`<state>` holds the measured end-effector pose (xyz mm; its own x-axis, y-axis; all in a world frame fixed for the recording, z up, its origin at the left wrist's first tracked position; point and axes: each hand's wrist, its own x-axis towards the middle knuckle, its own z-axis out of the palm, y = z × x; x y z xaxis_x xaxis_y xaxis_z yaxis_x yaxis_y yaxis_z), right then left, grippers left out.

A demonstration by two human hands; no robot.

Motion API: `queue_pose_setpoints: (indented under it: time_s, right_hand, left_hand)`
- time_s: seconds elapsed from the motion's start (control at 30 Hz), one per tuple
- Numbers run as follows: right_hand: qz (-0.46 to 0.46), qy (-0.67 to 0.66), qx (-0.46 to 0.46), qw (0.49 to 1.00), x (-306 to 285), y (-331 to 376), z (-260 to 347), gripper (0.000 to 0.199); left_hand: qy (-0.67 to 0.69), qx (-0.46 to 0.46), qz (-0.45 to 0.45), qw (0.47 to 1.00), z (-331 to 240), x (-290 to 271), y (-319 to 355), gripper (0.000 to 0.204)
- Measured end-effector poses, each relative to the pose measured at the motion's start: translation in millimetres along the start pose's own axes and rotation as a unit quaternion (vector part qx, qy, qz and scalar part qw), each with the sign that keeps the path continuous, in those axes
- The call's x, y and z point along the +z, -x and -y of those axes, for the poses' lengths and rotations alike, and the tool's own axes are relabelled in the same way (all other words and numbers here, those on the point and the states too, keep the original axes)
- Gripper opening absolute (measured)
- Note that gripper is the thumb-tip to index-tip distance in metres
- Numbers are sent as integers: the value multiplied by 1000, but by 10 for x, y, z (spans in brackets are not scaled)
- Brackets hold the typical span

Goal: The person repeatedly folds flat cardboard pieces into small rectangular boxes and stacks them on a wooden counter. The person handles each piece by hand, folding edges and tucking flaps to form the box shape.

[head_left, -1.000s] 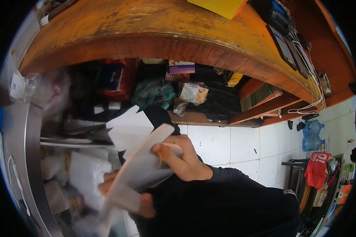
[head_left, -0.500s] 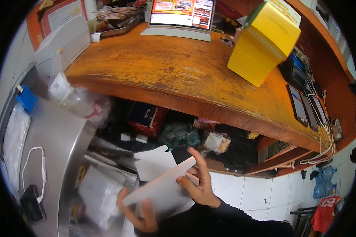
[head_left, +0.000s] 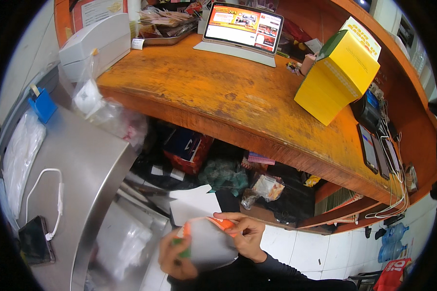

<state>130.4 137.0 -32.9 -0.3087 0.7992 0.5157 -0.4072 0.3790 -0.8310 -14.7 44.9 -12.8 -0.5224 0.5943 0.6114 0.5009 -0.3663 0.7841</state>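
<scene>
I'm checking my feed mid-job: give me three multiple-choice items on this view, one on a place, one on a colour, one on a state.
1. Where does the yellow box stand?
A. on the orange wooden counter
B. on the steel surface
C. on the floor

2. What colour is the cable plugged into the dark phone?
A. red
B. white
C. black

3. How does the white flat packet stand?
A. lying on the counter
B. hanging from a hook
C. held by both the left hand and the right hand

Answers: 1 A, it rests on the counter's right part. 2 B, a white loop runs to the phone. 3 C, fingers of both hands grip its edges.
</scene>
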Motion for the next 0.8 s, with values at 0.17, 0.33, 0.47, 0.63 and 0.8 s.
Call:
queue_pose_setpoints:
  time_s: [0.17, 0.33, 0.47, 0.63, 0.8]
  right_hand:
    - [96, -73, 64, 991, -123, -47, 91, 16]
    - [85, -195, 346, 914, -188, -173, 225, 19]
    - [218, -11, 371, 903, -208, -333, 365, 29]
    - [379, 247, 282, 846, -11, -806, 560, 30]
    - [489, 350, -38, 798, 14, -1865, 1009, 30]
  left_hand:
    - [74, -22, -3, 997, 13, -81, 41, 23]
    - [-37, -63, 9, 997, -1, -64, 64, 16]
    - [-64, -128, 12, 990, -80, -17, 52, 18]
    - [-29, -104, 27, 994, -45, -24, 18, 26]
    - [35, -90, 61, 993, 88, -77, -9, 37]
